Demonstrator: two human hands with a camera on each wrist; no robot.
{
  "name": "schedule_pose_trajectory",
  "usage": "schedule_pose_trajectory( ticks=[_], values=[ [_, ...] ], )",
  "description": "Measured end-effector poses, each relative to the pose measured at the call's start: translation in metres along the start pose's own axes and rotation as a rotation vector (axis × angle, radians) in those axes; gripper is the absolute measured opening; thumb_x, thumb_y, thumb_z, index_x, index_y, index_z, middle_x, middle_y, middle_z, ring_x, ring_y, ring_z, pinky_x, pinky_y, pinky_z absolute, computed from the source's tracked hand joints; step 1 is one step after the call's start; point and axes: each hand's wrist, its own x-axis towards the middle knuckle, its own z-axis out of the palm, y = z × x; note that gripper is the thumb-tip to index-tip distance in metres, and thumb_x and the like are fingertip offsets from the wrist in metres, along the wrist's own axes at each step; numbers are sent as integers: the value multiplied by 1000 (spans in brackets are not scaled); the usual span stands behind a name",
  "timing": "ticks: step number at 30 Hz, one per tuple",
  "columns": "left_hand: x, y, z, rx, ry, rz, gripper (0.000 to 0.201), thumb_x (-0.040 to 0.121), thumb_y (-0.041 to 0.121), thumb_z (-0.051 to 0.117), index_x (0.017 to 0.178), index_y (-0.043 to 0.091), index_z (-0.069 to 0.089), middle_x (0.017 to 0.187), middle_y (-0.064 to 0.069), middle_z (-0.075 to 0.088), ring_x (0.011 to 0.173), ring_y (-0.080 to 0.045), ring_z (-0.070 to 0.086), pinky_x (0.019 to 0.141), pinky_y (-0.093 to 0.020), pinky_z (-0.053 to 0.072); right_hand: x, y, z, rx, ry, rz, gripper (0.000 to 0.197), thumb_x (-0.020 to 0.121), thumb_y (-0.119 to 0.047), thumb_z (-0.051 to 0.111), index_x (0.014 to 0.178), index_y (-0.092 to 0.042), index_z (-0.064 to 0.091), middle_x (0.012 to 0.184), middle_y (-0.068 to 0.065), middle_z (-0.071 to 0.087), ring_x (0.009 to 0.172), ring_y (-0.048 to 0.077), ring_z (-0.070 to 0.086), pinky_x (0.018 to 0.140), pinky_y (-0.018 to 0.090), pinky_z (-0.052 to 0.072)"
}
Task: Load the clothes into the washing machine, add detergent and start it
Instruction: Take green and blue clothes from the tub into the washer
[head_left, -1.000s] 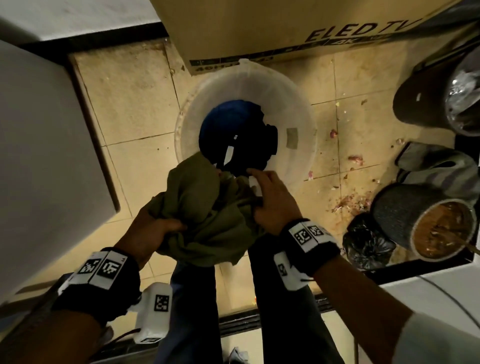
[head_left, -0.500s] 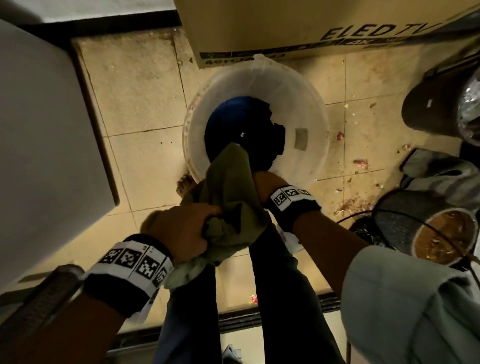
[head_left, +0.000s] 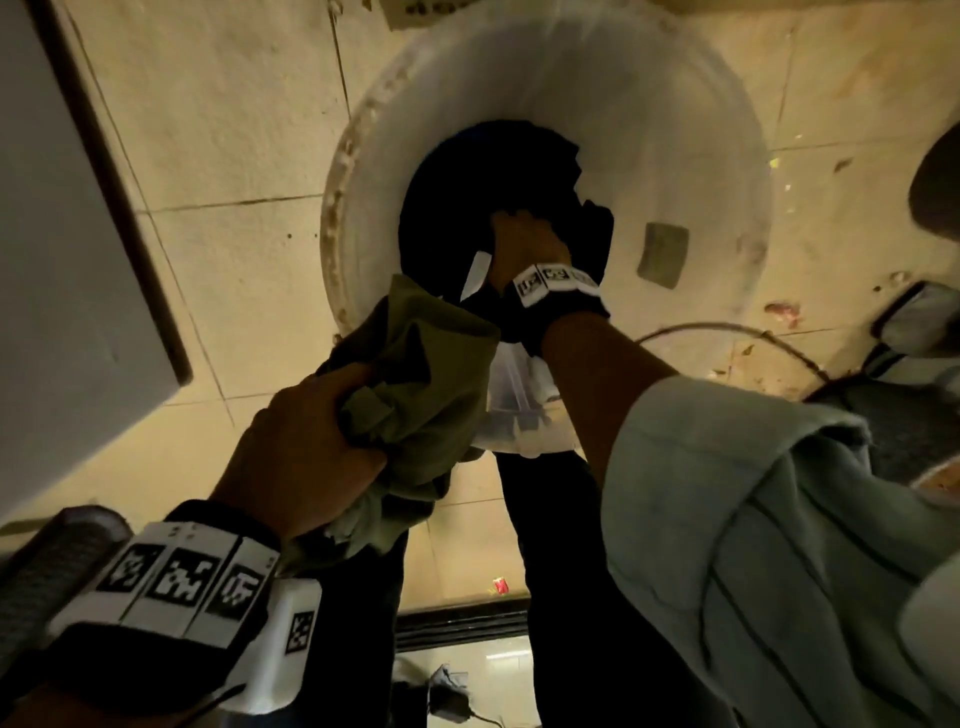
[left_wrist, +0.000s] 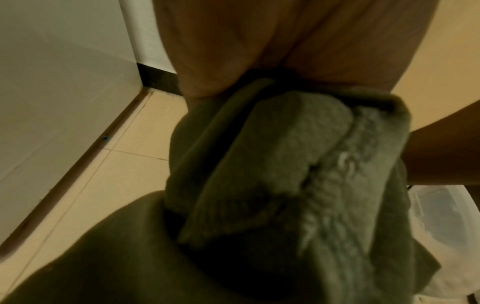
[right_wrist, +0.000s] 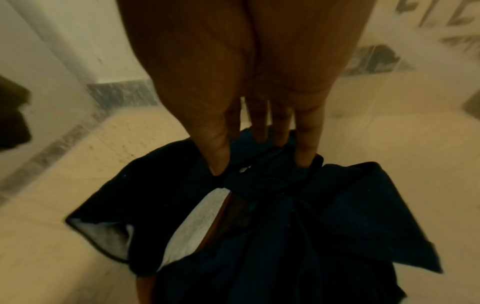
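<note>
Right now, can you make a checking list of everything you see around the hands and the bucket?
Surface: beige tiled floor, stained, with scattered crumbs.
Job's things: olive green garment bunched up; dark blue clothes in the white bucket.
Clutter: small red scrap on the floor.
Hands: left hand grips the olive green garment; right hand pinches the dark blue clothes inside the bucket.
Cables: thin dark cable arcing over the floor.
Surroundings: white panel on the left; washing machine not identifiable.
</note>
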Motion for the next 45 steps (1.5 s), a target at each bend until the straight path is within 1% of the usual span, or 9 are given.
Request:
schedule_pose_trajectory(
  ticks=[3,6,12,21,32,34,38,41,45],
  values=[
    [7,-6,-4,-50,-19,-39,32,72,12,70,78,37,52,75,8,60,71,-22,59,65,-30,42,27,-3,6,81,-43,133,95,82,-19,70,152,-32,6,159,13,3,144,45,8,105,66,28],
    [11,-6,-5,-80,-10,-63,20,65,25,65,81,32,57,77,2,61,70,-21,59,66,-36,49,39,2,16,190,-71,245,109,81,-31,73,150,-33,-11,159,17,11,143,45,13,109,68,19],
    [11,6,-8,-107,-10,-104,27,58,28,56,84,31,55,77,5,63,75,-22,61,75,-37,53,27,13,9,74,48,156,33,95,-27,54,119,-4,55,121,19,59,108,35,58,90,40,48],
    [-15,35,-12,-225,84,-253,55,70,24,67,124,23,58,118,-7,63,105,-36,58,95,-44,48,-84,30,-106,518,269,351,30,73,-34,63,65,-6,57,67,11,61,70,33,65,66,40,56],
    [-77,75,-27,-785,286,-259,16,68,5,72,79,17,68,85,-8,70,88,-34,66,87,-44,54,-292,4,-116,1090,478,278,15,80,-18,60,92,-8,64,75,14,67,64,32,65,64,48,58],
    [-81,86,-19,-945,231,-226,17,75,13,77,89,19,70,95,-4,72,96,-29,67,93,-42,51,-309,-29,-100,1037,405,156,22,71,-34,61,87,-19,65,80,8,70,77,30,67,72,50,56],
    [-94,97,-7,-1269,-52,-203,75,61,52,84,127,25,60,127,-6,64,117,-29,61,103,-48,45,-332,-78,-74,742,312,-53,20,81,-26,59,98,-19,67,93,0,69,77,9,56,76,13,46],
    [-107,87,-14,-1359,-169,-233,41,83,21,70,122,10,63,118,-16,67,101,-31,68,88,-43,56,-346,-87,-66,700,249,-184,26,81,-32,55,104,-24,67,100,-2,65,93,19,59,86,39,49],
    [-107,60,-24,-1015,66,-326,32,69,-6,70,100,2,69,101,-26,69,83,-38,69,77,-45,57,-366,-86,-63,728,-37,-393,52,79,-18,52,130,-24,56,124,0,61,116,20,55,103,32,44]
  ],
)
